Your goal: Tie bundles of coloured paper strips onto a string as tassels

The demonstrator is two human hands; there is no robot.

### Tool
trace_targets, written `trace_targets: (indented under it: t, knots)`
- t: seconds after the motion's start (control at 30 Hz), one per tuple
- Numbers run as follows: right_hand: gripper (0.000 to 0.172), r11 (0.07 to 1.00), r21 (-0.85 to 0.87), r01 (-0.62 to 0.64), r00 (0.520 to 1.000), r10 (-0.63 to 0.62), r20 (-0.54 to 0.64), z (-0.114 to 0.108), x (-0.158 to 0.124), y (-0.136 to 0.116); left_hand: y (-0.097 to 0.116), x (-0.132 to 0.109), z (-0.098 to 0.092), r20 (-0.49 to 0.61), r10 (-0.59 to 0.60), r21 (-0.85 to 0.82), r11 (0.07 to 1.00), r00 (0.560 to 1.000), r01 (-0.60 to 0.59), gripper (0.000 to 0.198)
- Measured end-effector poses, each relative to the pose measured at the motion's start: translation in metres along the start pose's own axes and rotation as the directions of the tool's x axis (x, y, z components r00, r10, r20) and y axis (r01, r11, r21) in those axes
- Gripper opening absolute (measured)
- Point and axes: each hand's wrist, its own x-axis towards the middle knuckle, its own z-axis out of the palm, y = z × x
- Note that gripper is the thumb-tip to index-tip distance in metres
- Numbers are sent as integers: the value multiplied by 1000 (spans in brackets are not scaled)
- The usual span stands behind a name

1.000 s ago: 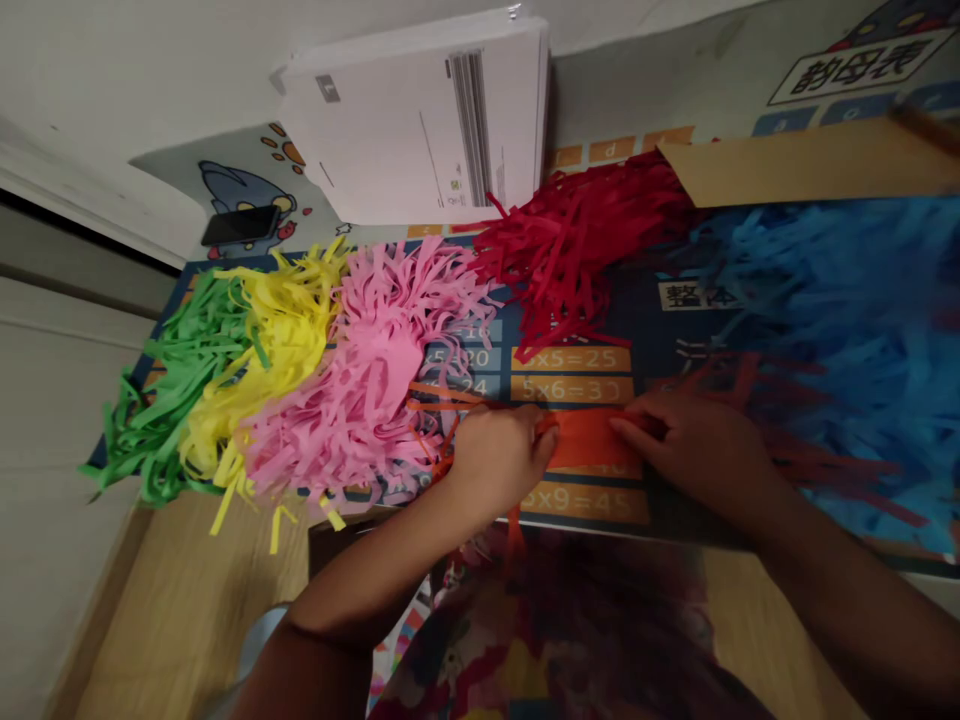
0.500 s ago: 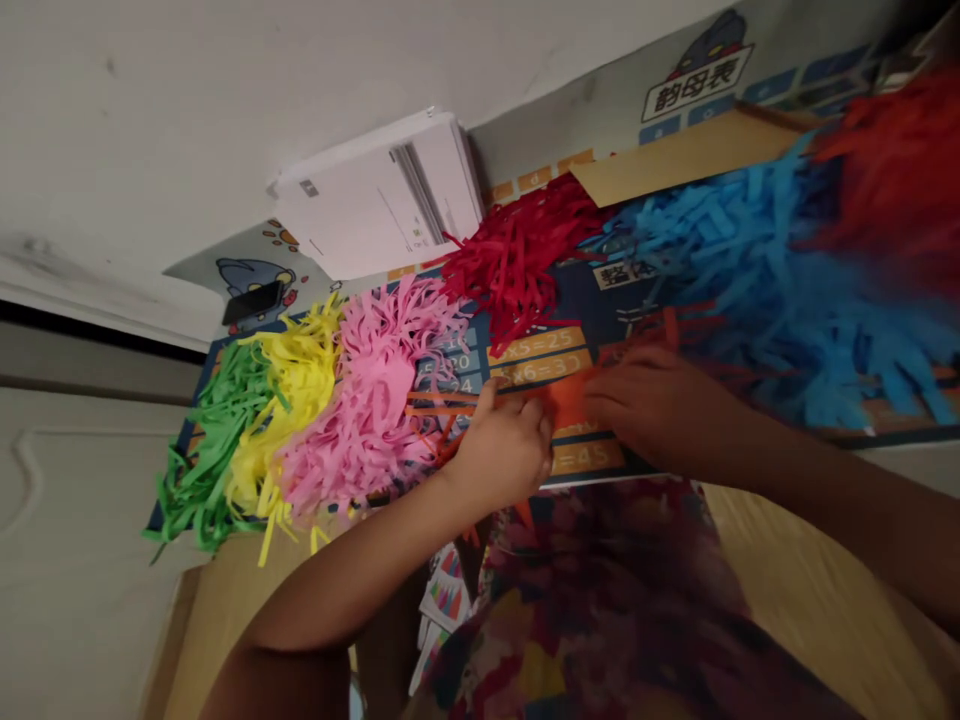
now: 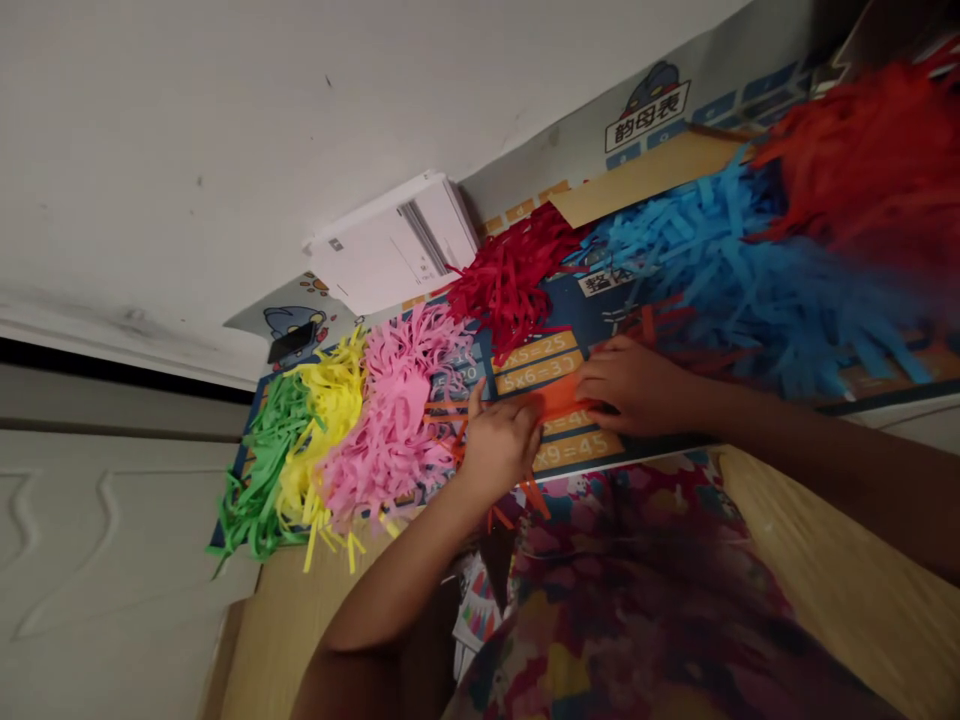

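The orange paper (image 3: 559, 397) lies between the two hands, on a times chart (image 3: 577, 300). Its long side runs from one hand to the other, tipping up a bit toward the right hand. The left hand (image 3: 501, 447) is half closed, with its fingers (image 3: 517, 430) bent over the left end of the paper. The right hand (image 3: 631, 385) is more open, with its fingers (image 3: 596, 380) close together and their tips on the right end. Both hands touch the paper, but I can't tell if they pinch it tight. Thin orange strips (image 3: 442, 410) poke out past the left hand. Pink strips (image 3: 394, 420) are just beside that hand, and red strips (image 3: 506, 280) are near it too. Blue strips (image 3: 720, 265) spread out past the right hand. Yellow strips (image 3: 334, 400) and green strips (image 3: 262, 480) lie past the pink ones, well away from both hands
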Motion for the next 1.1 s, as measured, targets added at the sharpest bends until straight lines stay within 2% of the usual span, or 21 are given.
trace_targets:
  t: [0.2, 0.3, 0.43, 0.57, 0.67, 0.83, 1.1]
  knots:
    - [15, 998, 61, -28, 999, 30, -32, 9, -2, 15, -8, -4, 3, 1, -155, -217, 964, 988, 152, 18]
    - [22, 987, 139, -79, 997, 81, -7, 10, 0, 24, -9, -2, 0, 28, -193, -233, 953, 981, 194, 16]
    - [31, 942, 260, -214, 976, 195, 97, 7, 7, 31, -9, 2, -3, 78, -281, -208, 934, 957, 291, 20]
    - [30, 946, 177, -273, 957, 248, 152, 4, 17, 28, -10, 7, 0, 103, -355, -143, 919, 929, 367, 30]
    - [29, 937, 103, -333, 936, 315, 157, 5, 22, 23, -8, 12, 0, 114, -382, -75, 917, 917, 391, 30]
    - [29, 919, 61, -390, 913, 378, 154, 7, 24, 21, -8, 20, -4, 180, -391, -32, 915, 903, 402, 29]
    - [28, 903, 54, -427, 898, 416, 140, 8, 28, 20, -11, 23, -6, 216, -385, -14, 918, 897, 397, 31]
